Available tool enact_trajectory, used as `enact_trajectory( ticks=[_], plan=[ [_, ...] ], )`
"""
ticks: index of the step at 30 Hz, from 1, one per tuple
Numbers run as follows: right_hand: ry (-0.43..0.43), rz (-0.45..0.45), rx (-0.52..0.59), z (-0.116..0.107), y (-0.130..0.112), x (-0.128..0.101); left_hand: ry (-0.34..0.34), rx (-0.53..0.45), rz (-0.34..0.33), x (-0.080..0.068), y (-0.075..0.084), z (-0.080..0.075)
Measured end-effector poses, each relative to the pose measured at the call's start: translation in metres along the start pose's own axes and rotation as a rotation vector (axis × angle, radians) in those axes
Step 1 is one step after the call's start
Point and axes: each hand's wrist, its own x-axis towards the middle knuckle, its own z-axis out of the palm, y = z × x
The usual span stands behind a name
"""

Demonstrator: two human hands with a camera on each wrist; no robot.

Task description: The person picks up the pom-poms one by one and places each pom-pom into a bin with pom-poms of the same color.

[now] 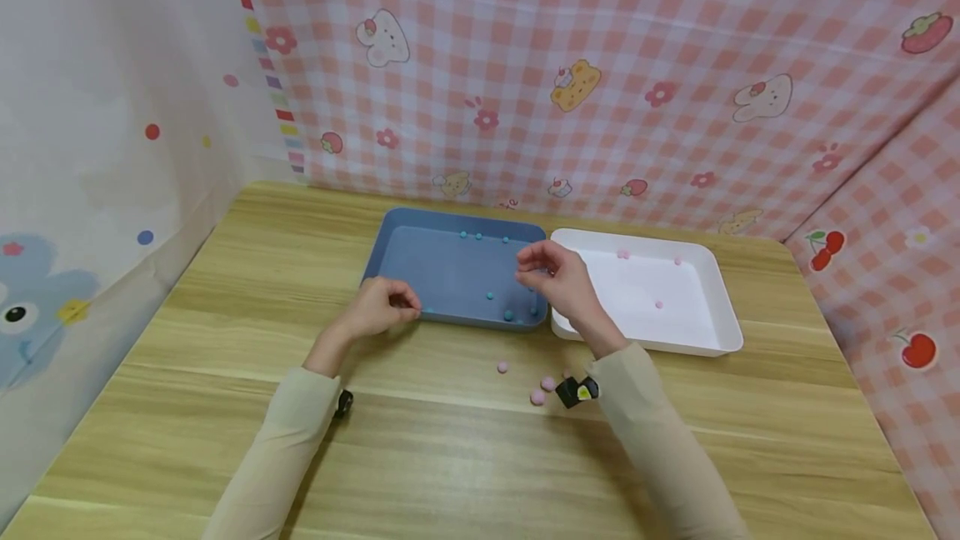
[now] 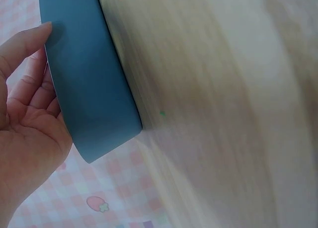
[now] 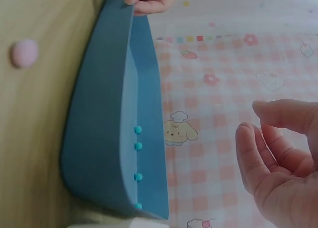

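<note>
My left hand (image 1: 377,307) pinches the near rim of the blue tray (image 1: 435,265) close to its left corner. In the left wrist view the thumb lies against the tray's outer wall (image 2: 87,79), with the other fingers behind the rim. Over the tray's right end hovers my right hand (image 1: 562,280), its fingers loosely bent. The right wrist view shows a gap between thumb and fingertips, with nothing held there. Several small teal balls (image 1: 490,296) lie in the blue tray, some along its far side and others toward the near right corner.
A white tray (image 1: 722,307) stands right beside the blue one, with a few pink balls (image 1: 659,304) inside. On the wooden table (image 1: 420,440) in front lie several loose pink balls (image 1: 502,367), some near the right wrist camera (image 1: 576,392). Checked cloth (image 1: 525,140) hangs behind.
</note>
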Motion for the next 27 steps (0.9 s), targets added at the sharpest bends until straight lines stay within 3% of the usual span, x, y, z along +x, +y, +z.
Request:
enact_trajectory(
  ticks=[10, 27],
  plan=[
    [-0.038, -0.023, 0.021, -0.014, 0.015, -0.027, -0.002, -0.006, -0.002, 0.0, 0.0, 0.001],
    [-0.113, 0.057, -0.003, -0.022, 0.044, -0.069, -0.004, 0.0, -0.001, -0.001, 0.002, 0.0]
  ],
)
